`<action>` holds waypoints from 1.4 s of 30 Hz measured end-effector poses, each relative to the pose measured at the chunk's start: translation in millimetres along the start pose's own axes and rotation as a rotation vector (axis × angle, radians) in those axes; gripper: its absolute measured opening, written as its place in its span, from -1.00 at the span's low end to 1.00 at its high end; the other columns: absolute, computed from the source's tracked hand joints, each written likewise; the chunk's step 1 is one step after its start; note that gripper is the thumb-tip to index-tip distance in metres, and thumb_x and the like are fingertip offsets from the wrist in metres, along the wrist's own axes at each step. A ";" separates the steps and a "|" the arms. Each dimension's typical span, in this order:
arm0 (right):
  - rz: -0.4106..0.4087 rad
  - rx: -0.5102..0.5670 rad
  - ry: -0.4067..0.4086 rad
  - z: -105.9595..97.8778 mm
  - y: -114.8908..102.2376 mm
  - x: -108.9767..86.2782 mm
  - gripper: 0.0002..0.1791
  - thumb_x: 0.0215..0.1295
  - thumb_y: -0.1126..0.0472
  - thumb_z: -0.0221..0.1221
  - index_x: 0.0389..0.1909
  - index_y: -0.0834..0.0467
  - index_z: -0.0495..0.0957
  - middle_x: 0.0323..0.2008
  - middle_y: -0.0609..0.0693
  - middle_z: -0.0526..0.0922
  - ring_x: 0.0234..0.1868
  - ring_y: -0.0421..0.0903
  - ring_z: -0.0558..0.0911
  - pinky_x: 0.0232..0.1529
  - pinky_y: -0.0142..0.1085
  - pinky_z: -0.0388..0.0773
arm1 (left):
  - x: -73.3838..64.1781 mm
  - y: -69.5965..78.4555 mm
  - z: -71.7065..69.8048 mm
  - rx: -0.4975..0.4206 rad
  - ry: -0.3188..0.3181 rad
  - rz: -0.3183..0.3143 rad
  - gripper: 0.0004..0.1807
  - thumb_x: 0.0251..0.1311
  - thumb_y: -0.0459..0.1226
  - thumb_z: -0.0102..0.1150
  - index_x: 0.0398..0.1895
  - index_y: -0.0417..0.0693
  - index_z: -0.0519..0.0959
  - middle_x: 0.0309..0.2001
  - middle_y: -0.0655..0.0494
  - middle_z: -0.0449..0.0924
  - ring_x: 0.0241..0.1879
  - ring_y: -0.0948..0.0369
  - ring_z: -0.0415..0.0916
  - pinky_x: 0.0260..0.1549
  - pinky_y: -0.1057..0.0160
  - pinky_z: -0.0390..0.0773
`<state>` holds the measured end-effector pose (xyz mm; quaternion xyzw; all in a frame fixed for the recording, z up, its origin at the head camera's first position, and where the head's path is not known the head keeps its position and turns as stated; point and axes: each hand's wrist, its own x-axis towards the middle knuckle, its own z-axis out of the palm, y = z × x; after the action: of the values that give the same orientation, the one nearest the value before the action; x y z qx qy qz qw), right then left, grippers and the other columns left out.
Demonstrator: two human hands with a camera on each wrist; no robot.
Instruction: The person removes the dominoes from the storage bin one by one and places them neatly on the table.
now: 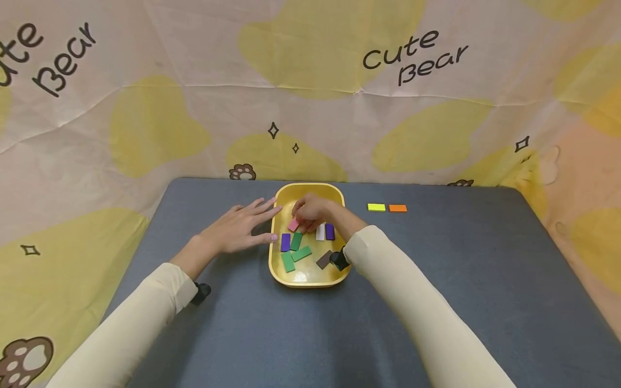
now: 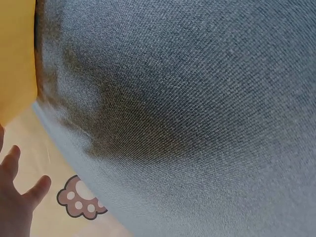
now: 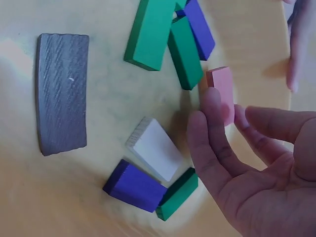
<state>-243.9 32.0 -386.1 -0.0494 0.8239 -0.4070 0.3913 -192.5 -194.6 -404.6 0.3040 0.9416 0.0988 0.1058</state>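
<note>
A yellow tray (image 1: 309,280) holds several small wooden blocks. My right hand (image 1: 312,210) reaches into it and pinches a pink block (image 3: 220,94) at the fingertips, the block standing tilted near the tray's wall. Close by lie a green block (image 3: 186,54) and a purple block (image 3: 200,29). A white block (image 3: 155,148), another purple block (image 3: 134,185) and a smaller green block (image 3: 178,194) lie on the other side of the fingers. My left hand (image 1: 242,226) spreads its fingers at the tray's left rim.
A dark brown block (image 3: 62,94) lies in the tray beneath the right wrist. Outside, right of the tray, a yellow block (image 1: 375,207) and an orange block (image 1: 398,208) rest on the grey table (image 1: 436,280). A printed cloth (image 1: 310,108) hangs behind the table.
</note>
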 end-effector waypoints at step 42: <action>-0.041 0.219 0.092 -112.2 46.1 -75.8 -0.55 0.55 0.10 -0.01 0.20 0.39 0.40 -0.37 0.10 0.60 -0.41 -0.11 0.67 -0.06 -0.19 0.64 | -1.9 4.0 -0.9 -0.002 0.006 -0.002 -0.14 0.34 0.28 -0.04 0.59 0.18 0.06 0.59 0.13 -0.10 0.54 -0.10 -0.11 0.34 -0.29 0.07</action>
<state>-257.5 163.8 -332.3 -0.0045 0.7903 -0.5045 0.3477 -189.1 -192.6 -402.5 0.3026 0.9422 0.1004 0.1032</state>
